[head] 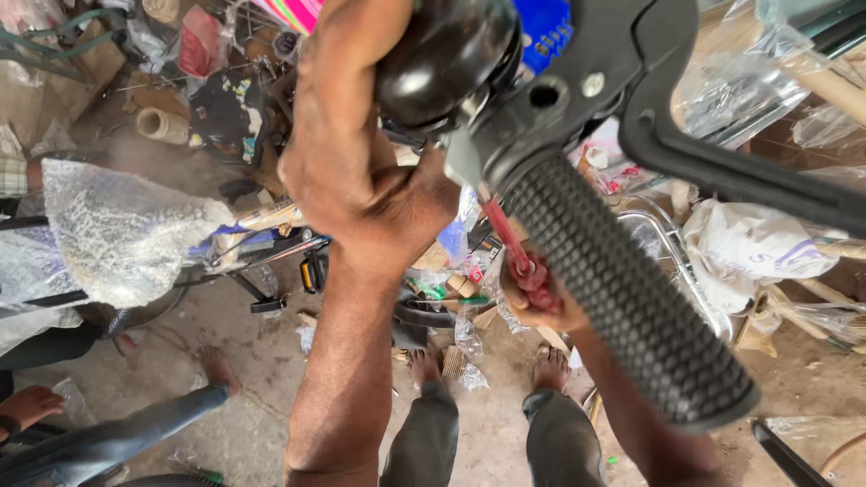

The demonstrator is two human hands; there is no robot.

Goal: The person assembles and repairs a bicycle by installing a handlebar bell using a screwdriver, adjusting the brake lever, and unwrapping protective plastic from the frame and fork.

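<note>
A bicycle handlebar fills the upper right, close to the camera. It carries a black textured grip (631, 307), a black brake lever (722, 158) and a round black bell (442, 54). My left hand (361, 180) is closed around the bar just under and beside the bell. My right hand (532, 298) sits below the grip and holds a red-handled screwdriver (510, 239), whose shaft points up toward the lever clamp (541, 99). The tip is hidden behind the clamp.
My bare feet (487, 370) stand on a dusty concrete floor. Another person's foot and trouser leg (212, 379) and a hand (27, 406) are at the lower left. A bubble-wrapped bicycle frame (117, 234), a pedal (311, 271), a chrome rack (672, 257), a white bag (749, 243) and scattered scraps lie around.
</note>
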